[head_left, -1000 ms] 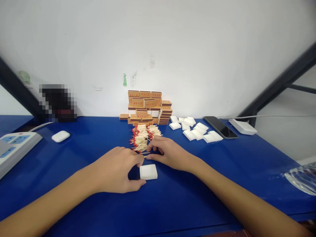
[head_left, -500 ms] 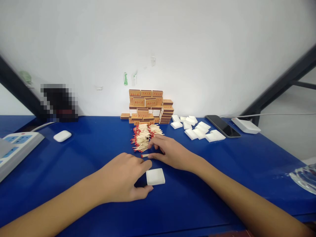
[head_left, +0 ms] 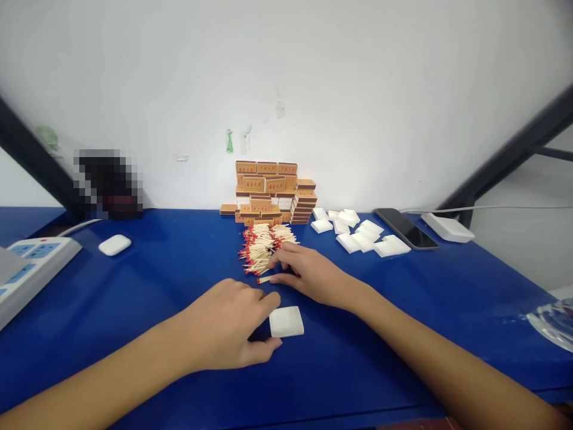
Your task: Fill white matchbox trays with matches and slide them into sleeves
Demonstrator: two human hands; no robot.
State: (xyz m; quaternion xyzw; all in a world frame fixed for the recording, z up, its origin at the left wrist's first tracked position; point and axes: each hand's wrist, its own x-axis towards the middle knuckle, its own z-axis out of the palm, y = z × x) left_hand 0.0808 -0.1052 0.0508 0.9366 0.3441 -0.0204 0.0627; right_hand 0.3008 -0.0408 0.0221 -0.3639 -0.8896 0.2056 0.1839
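A small white matchbox tray (head_left: 287,321) lies on the blue table, with the thumb and index finger of my left hand (head_left: 239,322) closed about its left end. Farther back, red-tipped matches (head_left: 259,249) form a loose heap. My right hand (head_left: 307,272) is at the heap's near right edge, fingers curved and apart from the thumb. Its thumb tip touches or nearly touches a loose match (head_left: 264,279) in front of the heap. The fingertips are partly hidden among the matches.
Behind the heap, matchboxes (head_left: 259,185) are stacked against the wall. Several white trays (head_left: 358,239) lie at right, beside a phone (head_left: 405,228) and a white box (head_left: 447,228). At left are a white earphone case (head_left: 115,245) and a power strip (head_left: 42,272).
My left hand and the tray have shifted slightly to the right. The right hand stays at the edge of the match heap, almost unmoved. The whole view has shifted a little.
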